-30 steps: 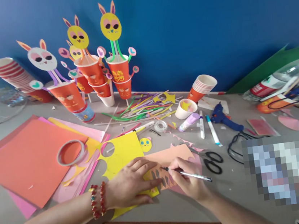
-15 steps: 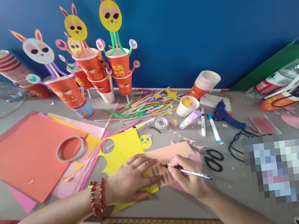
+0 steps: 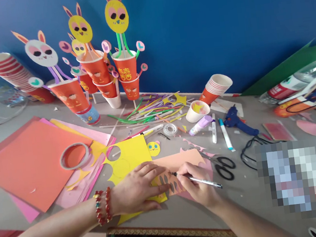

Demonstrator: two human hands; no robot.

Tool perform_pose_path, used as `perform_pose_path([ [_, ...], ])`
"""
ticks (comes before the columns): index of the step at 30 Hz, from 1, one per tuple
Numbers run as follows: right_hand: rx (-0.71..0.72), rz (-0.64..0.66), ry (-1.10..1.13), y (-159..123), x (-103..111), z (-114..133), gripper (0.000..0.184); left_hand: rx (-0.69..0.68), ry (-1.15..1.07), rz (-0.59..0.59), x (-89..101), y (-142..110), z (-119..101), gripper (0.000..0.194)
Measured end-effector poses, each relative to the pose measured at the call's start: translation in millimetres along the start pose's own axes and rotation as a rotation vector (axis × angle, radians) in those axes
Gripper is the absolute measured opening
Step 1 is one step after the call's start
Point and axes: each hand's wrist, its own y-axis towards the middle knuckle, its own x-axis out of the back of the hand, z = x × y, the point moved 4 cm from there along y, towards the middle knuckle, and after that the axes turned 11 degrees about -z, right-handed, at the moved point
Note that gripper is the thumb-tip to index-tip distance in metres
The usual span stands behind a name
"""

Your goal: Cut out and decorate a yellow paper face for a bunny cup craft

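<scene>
My right hand [image 3: 197, 184] pinches a pen [image 3: 203, 182], its tip on a peach paper sheet [image 3: 184, 158]. Cut-out holes show grey table through the sheet's lower part. Flat on the paper, my left hand [image 3: 140, 188] lies with its fingers stretched out, partly over a yellow sheet [image 3: 134, 150] that has round pieces cut from it. Just beyond the hands is a small yellow face cut-out [image 3: 153, 148] with blue eyes. Black-handled scissors [image 3: 224, 167] rest right of the peach sheet, their blades partly under or against paper scraps.
Red paper cups with rabbit figures [image 3: 125, 72] stand along the blue wall. Pipe cleaners [image 3: 151, 111] lie in front. A glue gun [image 3: 239, 122] and markers [image 3: 225, 135] lie at right. Orange paper [image 3: 34, 168] bears a tape roll [image 3: 74, 156] at left. A blurred patch hides the right front.
The whole view has shifted slightly as my head moved. The pen tip stays near the same place on the peach paper, and my left hand keeps pressing flat.
</scene>
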Motion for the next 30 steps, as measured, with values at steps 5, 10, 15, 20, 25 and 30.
perform_pose_path([
  [5,-0.001,0.014,0.013,0.1,0.2,2.1,0.020,-0.005,-0.004,-0.024,1.1,0.4,-0.6,0.049],
  [10,-0.012,0.017,0.013,1.8,0.3,2.8,0.020,-0.009,-0.001,-0.036,1.4,0.7,-1.2,0.049],
  [15,-0.016,0.005,-0.010,1.6,0.1,2.5,0.021,0.002,-0.003,-0.015,0.9,0.9,-1.6,0.049],
  [20,-0.009,0.006,-0.034,2.2,0.4,3.8,0.022,0.002,-0.004,-0.029,1.1,0.2,-1.4,0.048],
  [25,-0.013,0.014,-0.002,4.6,0.7,7.3,0.022,0.004,0.005,-0.018,1.1,0.5,-1.4,0.048],
  [30,0.001,0.024,0.016,4.6,-0.2,7.5,0.022,0.007,0.007,0.016,1.0,1.3,-1.6,0.049],
])
